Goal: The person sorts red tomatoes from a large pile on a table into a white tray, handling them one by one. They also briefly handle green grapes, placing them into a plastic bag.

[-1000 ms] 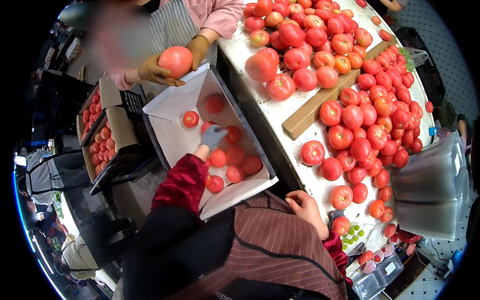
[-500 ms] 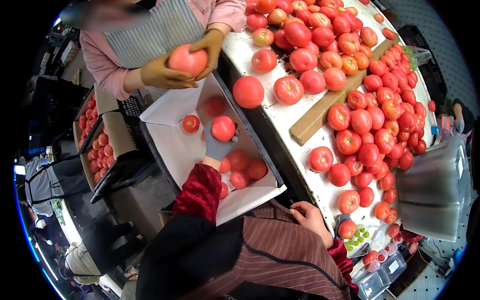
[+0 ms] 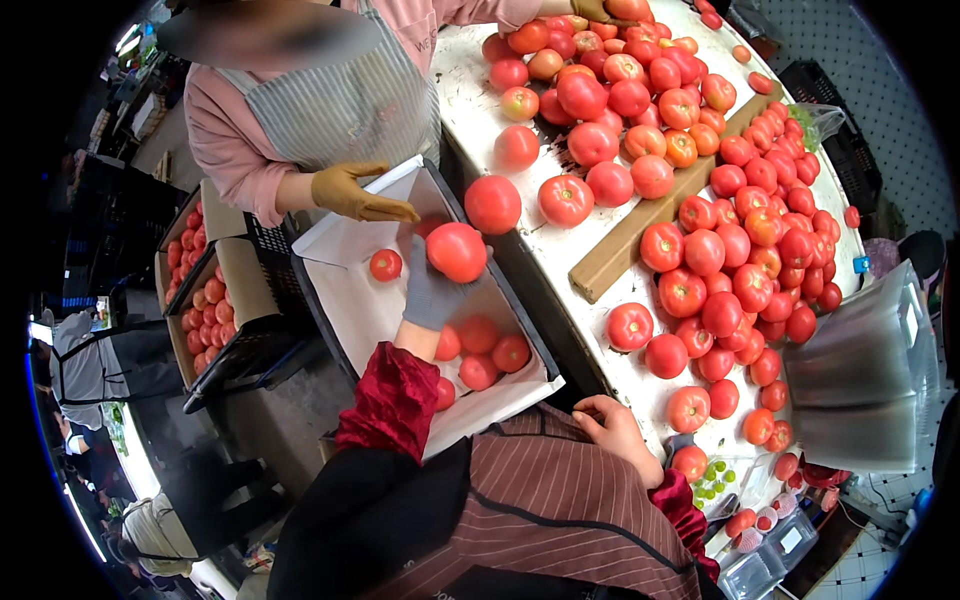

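My left hand [image 3: 432, 300], in a grey glove, is closed on a large red tomato [image 3: 457, 252] and holds it above a box with a white liner [image 3: 335, 290]. Several tomatoes [image 3: 480, 334] lie at the near end of the box, and a smaller tomato [image 3: 385, 265] sits apart by its left wall. Bare and loosely open, my right hand [image 3: 622, 432] rests by the table's near edge next to my striped apron, with no object visible in it.
A co-worker's brown-gloved hand [image 3: 362, 193] reaches over the box's far end; their other glove [image 3: 592, 9] touches the far tomato pile. A cardboard strip [image 3: 635, 245] divides the piles on the white table. Crates of tomatoes [image 3: 208, 325] stand left, clear plastic bags [image 3: 860, 375] right.
My left hand has raised the tomato, which looks larger now. The co-worker no longer holds a tomato in both hands; one hand has moved to the far pile. My right hand stays put.
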Action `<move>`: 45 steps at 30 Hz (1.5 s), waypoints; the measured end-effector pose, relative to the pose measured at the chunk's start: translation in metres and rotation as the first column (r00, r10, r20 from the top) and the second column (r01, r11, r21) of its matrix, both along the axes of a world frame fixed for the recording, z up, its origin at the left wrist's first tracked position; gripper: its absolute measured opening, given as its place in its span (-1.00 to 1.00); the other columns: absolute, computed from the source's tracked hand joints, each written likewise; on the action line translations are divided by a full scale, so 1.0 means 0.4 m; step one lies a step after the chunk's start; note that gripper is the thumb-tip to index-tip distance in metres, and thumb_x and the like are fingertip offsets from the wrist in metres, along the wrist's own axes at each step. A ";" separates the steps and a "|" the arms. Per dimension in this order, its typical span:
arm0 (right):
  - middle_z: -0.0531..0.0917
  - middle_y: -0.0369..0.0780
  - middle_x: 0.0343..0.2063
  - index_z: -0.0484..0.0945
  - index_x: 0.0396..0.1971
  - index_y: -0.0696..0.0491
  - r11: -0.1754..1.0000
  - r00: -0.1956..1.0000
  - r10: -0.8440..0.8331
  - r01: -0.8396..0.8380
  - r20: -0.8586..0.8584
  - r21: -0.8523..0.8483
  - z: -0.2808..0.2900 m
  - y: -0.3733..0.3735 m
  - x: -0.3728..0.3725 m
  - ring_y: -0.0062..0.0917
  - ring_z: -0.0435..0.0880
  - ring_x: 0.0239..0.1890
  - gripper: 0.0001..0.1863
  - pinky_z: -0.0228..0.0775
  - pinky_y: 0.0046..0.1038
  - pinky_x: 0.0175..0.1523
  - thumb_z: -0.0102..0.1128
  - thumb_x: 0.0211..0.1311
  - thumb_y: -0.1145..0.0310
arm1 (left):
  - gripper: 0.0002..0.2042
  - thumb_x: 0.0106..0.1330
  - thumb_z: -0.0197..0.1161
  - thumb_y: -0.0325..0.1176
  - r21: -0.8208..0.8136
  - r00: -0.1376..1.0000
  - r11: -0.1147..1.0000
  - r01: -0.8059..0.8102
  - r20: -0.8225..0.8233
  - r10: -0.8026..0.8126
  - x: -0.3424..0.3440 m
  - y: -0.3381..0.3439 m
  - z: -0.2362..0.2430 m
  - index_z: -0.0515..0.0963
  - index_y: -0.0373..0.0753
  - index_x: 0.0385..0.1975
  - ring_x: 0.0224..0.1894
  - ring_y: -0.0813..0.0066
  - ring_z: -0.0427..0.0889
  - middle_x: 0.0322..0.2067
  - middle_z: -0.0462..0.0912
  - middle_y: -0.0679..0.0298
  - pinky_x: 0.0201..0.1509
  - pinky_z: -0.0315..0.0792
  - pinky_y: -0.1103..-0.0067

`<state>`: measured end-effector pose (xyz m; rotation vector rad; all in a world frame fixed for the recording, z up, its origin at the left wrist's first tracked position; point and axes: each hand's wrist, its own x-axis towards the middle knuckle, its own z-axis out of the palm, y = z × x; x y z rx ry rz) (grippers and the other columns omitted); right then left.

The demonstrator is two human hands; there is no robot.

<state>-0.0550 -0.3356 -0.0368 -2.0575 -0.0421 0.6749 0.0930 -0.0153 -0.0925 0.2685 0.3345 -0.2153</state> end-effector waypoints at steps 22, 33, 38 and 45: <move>0.43 -0.16 -0.10 0.15 0.22 0.11 0.918 0.705 -0.392 0.340 0.591 0.204 0.158 -0.072 0.104 -0.44 0.53 -0.14 -0.08 0.38 -0.41 -0.02 0.50 -0.21 0.42 | -0.46 0.33 0.00 0.00 -0.127 0.893 0.901 0.414 -0.135 -0.429 -0.071 -0.370 0.285 0.21 -0.25 0.16 0.17 0.01 0.33 0.16 0.29 0.03 0.08 0.37 -0.04; 0.20 -0.11 0.08 -0.08 0.31 0.07 0.873 0.565 -0.487 0.330 0.666 0.359 0.165 -0.085 0.118 -0.29 0.40 0.07 0.21 0.34 -0.25 0.13 0.59 -0.34 0.22 | -0.49 0.35 0.00 -0.03 0.194 0.832 0.810 0.554 -0.147 -0.535 -0.132 -0.524 0.281 0.28 -0.29 0.13 0.07 0.19 0.46 0.07 0.41 0.10 0.13 0.42 0.28; 0.24 -0.13 0.10 -0.11 0.32 -0.01 0.138 0.657 -0.683 0.546 -0.320 0.826 0.151 -0.142 0.122 -0.31 0.39 0.10 -0.03 0.31 -0.12 0.14 0.34 -0.01 0.21 | -0.66 0.38 -0.04 -0.05 0.131 0.730 0.722 0.679 -0.015 -0.683 -0.122 -0.499 0.249 0.41 -0.21 -0.44 -0.06 0.06 0.49 -0.24 0.50 0.12 0.05 0.37 0.03; 0.36 -0.14 0.08 0.24 0.15 -0.02 -0.364 0.576 -0.294 0.671 -0.763 0.646 0.146 -0.189 0.142 -0.28 0.38 0.08 -0.29 0.29 -0.20 0.13 0.18 0.06 -0.09 | -0.80 0.34 0.09 -0.18 0.358 0.838 0.760 0.542 -0.171 -0.517 -0.110 -0.381 0.165 0.48 -0.16 -0.41 -0.19 0.26 0.55 -0.39 0.54 0.29 -0.08 0.46 0.34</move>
